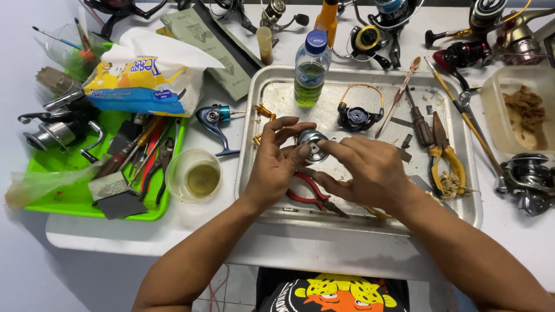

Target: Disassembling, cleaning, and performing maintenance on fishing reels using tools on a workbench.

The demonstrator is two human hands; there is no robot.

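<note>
The left hand (pixel 276 164) and right hand (pixel 370 170) together pinch a silver spool (pixel 312 144) between their fingertips, above the metal tray (pixel 471 196). Red pliers (pixel 309 193) lie just below the left hand, their jaws hidden under the right. Yellow-handled pliers (pixel 448 164) lie right of the right hand.

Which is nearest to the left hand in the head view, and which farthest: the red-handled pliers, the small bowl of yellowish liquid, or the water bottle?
From the left hand:
1. Red-handled pliers, in the tray just right of the wrist.
2. Small bowl of yellowish liquid, left of the tray.
3. Water bottle, at the tray's far edge.
</note>
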